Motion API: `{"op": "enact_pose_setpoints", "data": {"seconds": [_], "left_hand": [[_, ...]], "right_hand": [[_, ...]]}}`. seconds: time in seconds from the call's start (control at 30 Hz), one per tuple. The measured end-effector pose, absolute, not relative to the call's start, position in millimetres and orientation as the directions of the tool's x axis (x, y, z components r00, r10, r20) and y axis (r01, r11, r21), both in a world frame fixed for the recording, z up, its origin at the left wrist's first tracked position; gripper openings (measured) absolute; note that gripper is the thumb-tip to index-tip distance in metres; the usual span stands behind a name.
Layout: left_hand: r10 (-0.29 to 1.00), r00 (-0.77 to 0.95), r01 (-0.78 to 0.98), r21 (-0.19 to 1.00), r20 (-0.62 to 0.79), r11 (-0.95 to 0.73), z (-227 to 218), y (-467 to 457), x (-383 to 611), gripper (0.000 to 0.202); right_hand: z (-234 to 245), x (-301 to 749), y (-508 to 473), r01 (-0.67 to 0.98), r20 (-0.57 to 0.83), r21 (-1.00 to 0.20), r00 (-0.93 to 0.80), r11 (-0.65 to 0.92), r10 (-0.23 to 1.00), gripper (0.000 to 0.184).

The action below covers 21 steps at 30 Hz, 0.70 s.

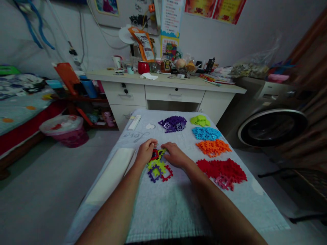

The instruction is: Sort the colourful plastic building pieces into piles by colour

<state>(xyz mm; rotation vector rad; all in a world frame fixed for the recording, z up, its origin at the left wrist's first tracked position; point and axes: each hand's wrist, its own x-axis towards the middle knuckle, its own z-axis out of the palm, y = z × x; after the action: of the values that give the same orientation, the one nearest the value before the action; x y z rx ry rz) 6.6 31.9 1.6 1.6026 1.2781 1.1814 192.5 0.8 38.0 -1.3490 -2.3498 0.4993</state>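
A small cluster of square plastic interlocking building pieces lies between my hands, with a yellow-green piece (158, 166) in the middle. Below it are a purple open-frame piece (150, 174) and a red open-frame piece (170, 174); a red piece (154, 154) sits at the top. My left hand (146, 151) is at the cluster's upper left, fingers curled together; anything within them is hidden. On the other side, my right hand (176, 154) lies low with thumb and fingers apart, close to the cluster's upper right edge. Whether its fingertips touch a piece is unclear.
Sorted piles line the cloth-covered table (163, 207): purple (175, 123), lime (200, 120), blue (206, 133), orange (214, 147) and red (224, 170). A long white strip (112, 173) lies left. Behind stands a cluttered desk (176, 87); a washing machine (268, 112) stands right.
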Motion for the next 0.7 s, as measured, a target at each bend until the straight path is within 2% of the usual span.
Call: {"op": "enact_pose_setpoints", "data": {"seconds": [0.13, 0.27, 0.43, 0.57, 0.7], "left_hand": [[0.977, 0.069, 0.297, 0.930, 0.204, -0.215, 1, 32, 6, 0.026], [0.969, 0.065, 0.385, 0.890, 0.239, -0.245, 1, 31, 5, 0.026], [0.953, 0.091, 0.633, 0.721, 0.290, -0.280, 8, 28, 0, 0.026], [0.961, 0.176, 0.792, 0.549, 0.213, -0.267, 19, 18, -2, 0.025], [0.964, 0.220, 0.837, 0.479, 0.149, -0.265, 27, 8, 0, 0.034]], "right_hand": [[31, 188, 3, 0.789, 0.114, -0.450, -0.413, 0.418, 0.903, 0.031], [25, 192, 5, 0.784, 0.147, -0.498, -0.344, 0.370, 0.927, 0.026], [13, 196, 5, 0.794, 0.253, -0.521, -0.207, 0.313, 0.945, 0.024], [11, 198, 7, 0.835, 0.251, -0.496, -0.123, 0.236, 0.960, 0.023], [12, 198, 6, 0.871, 0.234, -0.449, -0.098, 0.197, 0.967, 0.026]]}}
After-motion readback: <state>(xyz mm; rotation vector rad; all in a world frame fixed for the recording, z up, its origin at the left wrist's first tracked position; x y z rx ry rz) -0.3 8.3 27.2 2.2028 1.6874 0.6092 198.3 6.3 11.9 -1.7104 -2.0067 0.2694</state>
